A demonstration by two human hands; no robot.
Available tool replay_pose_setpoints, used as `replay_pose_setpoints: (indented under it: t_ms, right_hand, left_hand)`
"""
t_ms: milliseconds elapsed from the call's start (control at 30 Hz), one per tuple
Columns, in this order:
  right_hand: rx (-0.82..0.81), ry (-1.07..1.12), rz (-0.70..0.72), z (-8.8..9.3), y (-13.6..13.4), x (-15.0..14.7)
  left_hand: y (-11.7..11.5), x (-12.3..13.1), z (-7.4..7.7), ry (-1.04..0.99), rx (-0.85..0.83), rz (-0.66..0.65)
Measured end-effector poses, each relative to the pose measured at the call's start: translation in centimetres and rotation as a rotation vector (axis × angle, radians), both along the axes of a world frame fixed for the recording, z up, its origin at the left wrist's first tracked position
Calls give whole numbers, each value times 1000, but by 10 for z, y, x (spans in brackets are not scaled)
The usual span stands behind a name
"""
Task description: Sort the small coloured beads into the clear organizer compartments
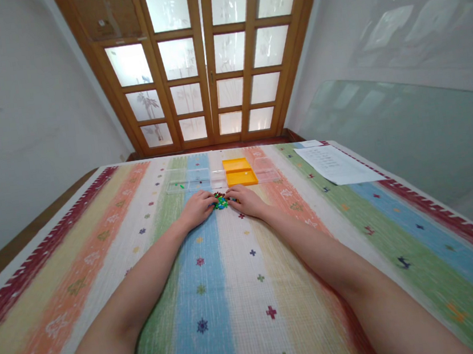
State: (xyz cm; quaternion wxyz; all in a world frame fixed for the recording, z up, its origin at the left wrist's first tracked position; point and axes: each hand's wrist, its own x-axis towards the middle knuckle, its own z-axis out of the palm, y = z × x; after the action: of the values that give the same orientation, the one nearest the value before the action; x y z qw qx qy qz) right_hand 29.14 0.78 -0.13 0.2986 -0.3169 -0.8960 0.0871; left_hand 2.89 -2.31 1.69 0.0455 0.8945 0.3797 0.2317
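A small heap of coloured beads [221,202] lies on the striped cloth [242,291] far ahead of me. My left hand [198,207] rests palm down on the left side of the heap, fingers curled towards it and touching the beads. My right hand [244,199] lies on the right side, fingertips at the heap's edge. Whether either hand pinches a bead is too small to tell. Just beyond the heap stands an orange tray [239,172], with clear plastic compartment boxes [188,179] to its left.
Another clear box [266,169] sits right of the orange tray. A printed sheet of paper [335,164] lies at the far right of the cloth. Wooden glazed doors [205,60] stand behind the table, with white walls on both sides.
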Motion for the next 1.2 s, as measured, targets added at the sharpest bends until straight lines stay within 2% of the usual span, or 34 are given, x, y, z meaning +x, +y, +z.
replay_pose_setpoints:
  t_ms: [433,567,733,967,1200]
  right_hand:
    - [30,-5,17,2,0,1]
    - [67,0,93,7,-6,-3]
    - [91,-12,203,11,-13,-10]
    - [128,-27,240,10,-12,-11]
    - [113,-16,223,8,-11,-13]
  left_hand:
    - [1,-1,-2,-20,-13,54]
    - [0,-1,-1,-26,-16,87]
    - [1,-3,-2,-21,3,59]
    - [2,-3,-3,-30,7,61]
    - [6,-6,-6,-135,-25,176]
